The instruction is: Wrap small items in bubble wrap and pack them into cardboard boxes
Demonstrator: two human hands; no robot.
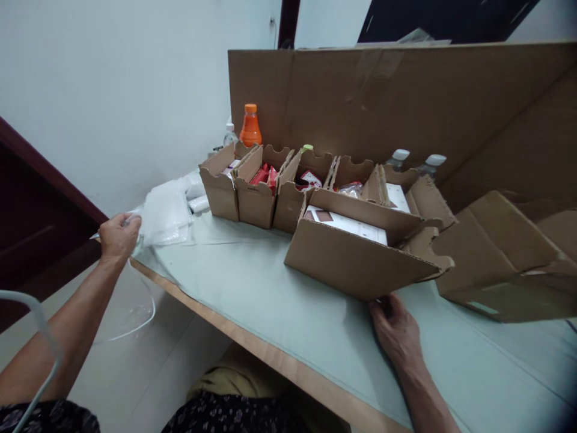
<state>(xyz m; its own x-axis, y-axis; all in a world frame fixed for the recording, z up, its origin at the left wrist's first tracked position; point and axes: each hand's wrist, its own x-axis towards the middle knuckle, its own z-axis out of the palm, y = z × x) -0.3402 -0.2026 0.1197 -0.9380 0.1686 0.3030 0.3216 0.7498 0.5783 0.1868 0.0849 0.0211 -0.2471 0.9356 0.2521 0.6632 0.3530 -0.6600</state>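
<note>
My left hand [118,236] is closed on the edge of a stack of clear plastic bags [166,211] at the table's left corner. My right hand [395,329] rests on the pale green table top [279,300], its fingers curled at the lower front edge of a large open cardboard box [356,255] holding white flat packs. Whether the fingers grip the box is hidden.
A row of small open cardboard boxes [256,186] with red and white packets stands behind. An orange bottle [250,126] and clear bottles [396,159] sit by a tall cardboard sheet [406,102]. Another cardboard box [505,258] lies at right. A clear tube [135,313] hangs off the table's edge.
</note>
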